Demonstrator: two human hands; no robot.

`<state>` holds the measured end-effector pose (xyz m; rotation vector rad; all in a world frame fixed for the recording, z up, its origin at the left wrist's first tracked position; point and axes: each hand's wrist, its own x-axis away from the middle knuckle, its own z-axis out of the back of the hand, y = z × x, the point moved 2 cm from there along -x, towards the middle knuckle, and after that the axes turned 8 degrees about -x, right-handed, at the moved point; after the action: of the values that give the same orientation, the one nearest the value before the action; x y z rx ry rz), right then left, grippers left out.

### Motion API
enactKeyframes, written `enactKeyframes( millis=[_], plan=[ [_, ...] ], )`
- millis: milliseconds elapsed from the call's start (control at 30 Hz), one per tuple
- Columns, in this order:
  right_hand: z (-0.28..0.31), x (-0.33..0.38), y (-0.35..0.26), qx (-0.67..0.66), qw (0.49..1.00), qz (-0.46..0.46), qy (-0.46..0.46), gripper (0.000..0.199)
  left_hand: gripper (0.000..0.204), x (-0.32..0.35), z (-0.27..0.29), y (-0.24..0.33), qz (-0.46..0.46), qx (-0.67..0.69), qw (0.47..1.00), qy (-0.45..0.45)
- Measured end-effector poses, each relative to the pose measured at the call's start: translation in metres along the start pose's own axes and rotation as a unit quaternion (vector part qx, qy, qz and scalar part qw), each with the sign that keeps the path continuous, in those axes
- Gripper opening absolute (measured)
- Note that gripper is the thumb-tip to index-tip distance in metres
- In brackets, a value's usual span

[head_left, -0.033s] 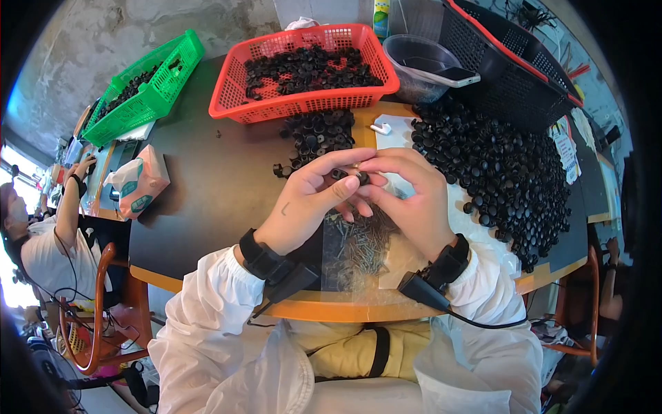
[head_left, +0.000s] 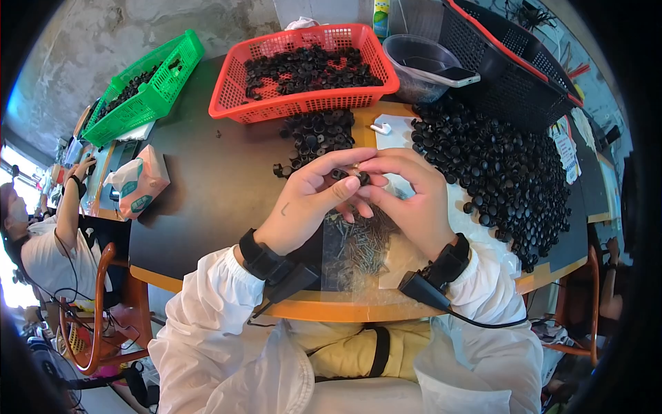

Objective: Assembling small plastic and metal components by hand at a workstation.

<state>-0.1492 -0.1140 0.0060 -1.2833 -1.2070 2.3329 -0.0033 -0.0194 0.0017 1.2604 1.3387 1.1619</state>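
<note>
My left hand (head_left: 312,196) and my right hand (head_left: 412,190) meet above the near middle of the table. Small black round plastic parts (head_left: 339,174) are pinched in the left fingers. Against them, my right fingertips close on another small black part (head_left: 363,179); where the pieces meet is partly hidden by fingers. Below my hands lies a loose heap of metal screws (head_left: 365,241) on clear plastic. Just beyond my left hand are black caps in a cluster (head_left: 321,134), and to the right spreads a large pile of black caps (head_left: 493,172).
At the back stands a red basket (head_left: 303,110) of black parts, with a green basket (head_left: 162,96) farther left. A clear tub (head_left: 414,65) carries a phone (head_left: 452,76), beside a black basket (head_left: 507,86). A tissue pack (head_left: 148,181) is at left, near another person's arm (head_left: 67,207).
</note>
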Motion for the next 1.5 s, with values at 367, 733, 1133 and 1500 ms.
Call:
enactKeyframes(
  millis=[367,733,1133,1500],
  plan=[
    [-0.001,0.002,0.003,-0.272,0.946,-0.177,0.024,0.024,0.044,0.0,0.002,-0.012,-0.087,0.055,0.994,0.02],
    [0.0,0.006,-0.007,-0.104,0.987,-0.119,-0.012,0.022,0.038,-0.001,0.012,-0.006,-0.144,-0.071,0.982,0.098],
    [-0.001,0.005,-0.007,-0.132,0.988,-0.077,0.023,0.021,0.023,-0.001,0.008,0.001,-0.176,-0.257,0.94,0.142],
    [-0.004,0.008,-0.006,-0.046,0.997,-0.069,-0.002,0.023,0.033,0.002,0.012,0.002,-0.229,-0.317,0.911,0.13]
  ],
)
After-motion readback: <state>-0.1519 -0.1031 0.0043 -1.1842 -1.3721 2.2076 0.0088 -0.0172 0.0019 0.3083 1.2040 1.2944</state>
